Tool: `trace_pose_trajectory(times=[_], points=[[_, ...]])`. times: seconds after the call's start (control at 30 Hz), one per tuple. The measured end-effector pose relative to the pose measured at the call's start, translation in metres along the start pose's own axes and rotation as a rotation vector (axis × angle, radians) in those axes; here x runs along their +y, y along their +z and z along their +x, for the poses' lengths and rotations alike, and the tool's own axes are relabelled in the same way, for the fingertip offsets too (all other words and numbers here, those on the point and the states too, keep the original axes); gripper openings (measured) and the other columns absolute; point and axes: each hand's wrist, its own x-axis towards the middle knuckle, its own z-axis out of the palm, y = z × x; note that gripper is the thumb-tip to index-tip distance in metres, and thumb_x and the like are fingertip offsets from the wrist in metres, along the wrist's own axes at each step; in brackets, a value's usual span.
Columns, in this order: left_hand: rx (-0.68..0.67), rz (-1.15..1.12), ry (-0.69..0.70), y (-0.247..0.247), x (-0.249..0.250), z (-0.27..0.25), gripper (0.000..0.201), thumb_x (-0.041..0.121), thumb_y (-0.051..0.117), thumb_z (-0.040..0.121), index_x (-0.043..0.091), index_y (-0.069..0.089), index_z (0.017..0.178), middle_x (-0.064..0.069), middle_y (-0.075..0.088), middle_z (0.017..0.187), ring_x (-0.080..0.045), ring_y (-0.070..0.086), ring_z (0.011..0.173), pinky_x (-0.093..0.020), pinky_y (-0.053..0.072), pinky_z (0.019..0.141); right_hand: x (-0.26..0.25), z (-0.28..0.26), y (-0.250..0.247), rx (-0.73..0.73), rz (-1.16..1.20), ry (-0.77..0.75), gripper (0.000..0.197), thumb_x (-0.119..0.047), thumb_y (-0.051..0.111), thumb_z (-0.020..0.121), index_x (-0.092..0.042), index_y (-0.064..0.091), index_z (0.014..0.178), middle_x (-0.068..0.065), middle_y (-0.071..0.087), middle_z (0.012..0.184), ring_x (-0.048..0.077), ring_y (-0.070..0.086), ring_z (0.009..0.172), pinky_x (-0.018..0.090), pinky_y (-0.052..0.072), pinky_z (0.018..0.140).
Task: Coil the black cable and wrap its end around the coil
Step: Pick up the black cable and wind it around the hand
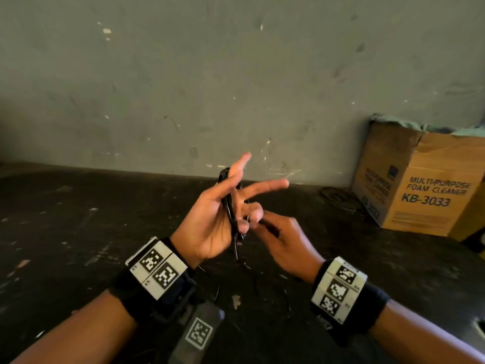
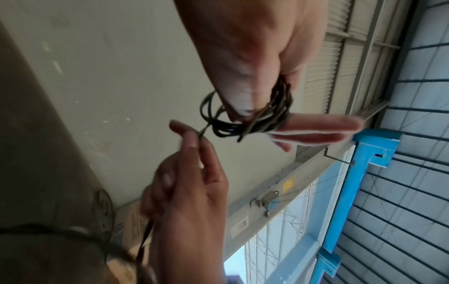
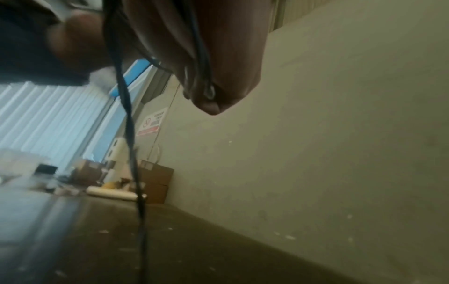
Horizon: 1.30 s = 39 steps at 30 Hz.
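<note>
Left hand [image 1: 210,214] raised palm-up, fingers splayed toward one o'clock; right hand [image 1: 286,243] at three o'clock, fingertips pinched.

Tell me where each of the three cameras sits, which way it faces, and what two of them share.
Head: worn on the head, looks down at both hands, left hand and right hand, over the dark table.
Left wrist: looks along the left fingers wound with the black cable.
Right wrist: looks past blurred fingers toward the wall.
All share the cable.

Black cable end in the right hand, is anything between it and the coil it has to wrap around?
Nothing visible: the right hand pinches the thin black cable just beside the coil wound round the left hand.
</note>
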Motion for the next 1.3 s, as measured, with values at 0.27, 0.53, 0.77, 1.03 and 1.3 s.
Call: trace_pose_trajectory(times=[0.27,0.53,0.77,1.03,1.3], points=[[0.317,0.32,0.158,-0.021,0.01,0.016,0.055,0.03,0.031,0.101,0.05,0.006,0.146,-0.018,0.07,0.115,-0.033,0.072,0.09,-0.037,0.059,0.06,-0.035,-0.016,0.014,-0.282,0.031,0.246,0.02,-0.024,0.054,0.095,-0.026,0.063,0.113,0.0,0.071,0.091,0.01,0.068,0.081,0.031,0.058,0.078],[0.276,1.063,-0.014,-0.034,-0.015,0.011,0.067,0.027,0.036,0.1,0.055,-0.01,0.141,-0.007,0.064,0.117,-0.022,0.073,0.08,-0.034,0.06,0.063,-0.072,-0.005,-0.029,-0.372,-0.098,0.368,0.011,-0.027,0.062,0.089,-0.021,0.069,0.096,-0.009,0.063,0.081,0.001,0.059,0.061,0.018,0.049,0.057],[0.174,1.219,-0.326,-0.047,-0.024,0.003,0.083,0.064,0.03,0.081,0.014,0.018,0.147,-0.009,0.063,0.072,-0.008,0.042,0.038,-0.018,0.036,0.039,-0.085,0.016,-0.077,-0.176,0.536,0.653,0.02,-0.009,0.058,0.091,-0.011,0.062,0.11,-0.008,0.056,0.044,0.003,0.043,0.039,0.017,0.044,0.038],[-0.098,1.023,-0.496,-0.041,-0.02,-0.013,0.054,0.041,0.048,0.092,0.057,0.025,0.138,0.002,0.045,0.059,-0.007,0.034,0.043,-0.018,0.029,0.038,-0.07,0.045,-0.122,-0.158,-0.445,-0.057,0.02,-0.032,0.067,0.083,-0.015,0.075,0.089,0.002,0.073,0.077,0.017,0.066,0.068,0.036,0.055,0.066],[-0.29,0.312,-0.3,-0.011,-0.002,-0.002,0.055,0.035,0.048,0.094,0.038,0.03,0.145,-0.01,0.058,0.064,-0.008,0.049,0.034,-0.016,0.032,0.028,-0.002,0.033,-0.058,-0.058,-0.304,-0.061,0.034,-0.034,0.052,0.093,-0.007,0.067,0.079,0.009,0.067,0.069,0.021,0.063,0.06,0.033,0.051,0.055]])
